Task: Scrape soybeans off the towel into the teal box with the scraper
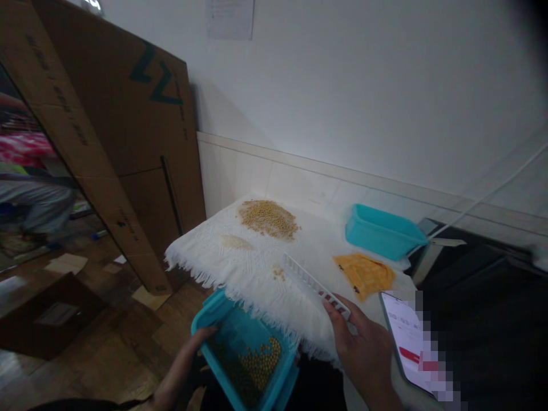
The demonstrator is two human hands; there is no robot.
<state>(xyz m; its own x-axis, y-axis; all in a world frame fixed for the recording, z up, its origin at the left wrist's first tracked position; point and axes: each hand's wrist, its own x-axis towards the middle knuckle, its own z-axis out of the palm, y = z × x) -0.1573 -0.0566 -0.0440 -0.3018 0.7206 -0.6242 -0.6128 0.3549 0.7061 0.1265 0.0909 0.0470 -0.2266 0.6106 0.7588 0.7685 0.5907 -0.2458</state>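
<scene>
My left hand [197, 341] grips the left rim of a blue plastic bin [222, 379], its thumb over the edge. Yellow soybeans [262, 365] and a darker mass of small grains lie in the bin, which is tilted below the table's fringed edge. In my right hand [363, 345] is a white slatted plastic strip [310, 279], standing on edge on the white cloth [274, 297]. A few loose soybeans [278, 273] lie beside the strip's far end. Farther back are a large soybean pile [269, 218] and a small heap of pale grains [236, 242].
At the right stand a second blue bin [385, 231], a folded yellow cloth [366, 275] and a phone [413, 342] with a lit screen. A tall cardboard box [128, 125] stands on the left. The white wall [363, 97] closes off the back.
</scene>
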